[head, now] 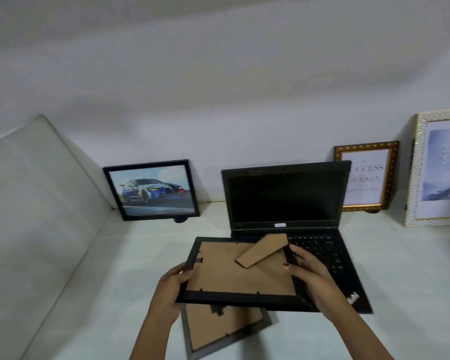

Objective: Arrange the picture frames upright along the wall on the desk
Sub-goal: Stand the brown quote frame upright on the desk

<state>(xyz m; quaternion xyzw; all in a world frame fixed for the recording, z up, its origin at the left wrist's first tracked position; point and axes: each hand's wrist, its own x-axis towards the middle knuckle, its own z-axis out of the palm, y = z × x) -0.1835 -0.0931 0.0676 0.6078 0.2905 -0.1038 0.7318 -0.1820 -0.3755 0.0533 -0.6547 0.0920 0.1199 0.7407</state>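
A black picture frame (226,276) is held above the desk, back side up, its brown cardboard stand (263,252) folded out. My left hand (170,289) grips its left edge and my right hand (312,276) grips its right edge. Under it a grey frame (218,333) lies face down on the desk. Three frames stand upright against the wall: a black one with a car picture (152,189) at the left, a gold one with text (368,178), and a white textured one (437,170) at the far right.
An open black laptop (286,198) sits in the middle of the white desk (130,255), partly hiding the gold frame. A cream panel (37,190) closes off the left side. The wall gap between the car frame and the laptop holds nothing.
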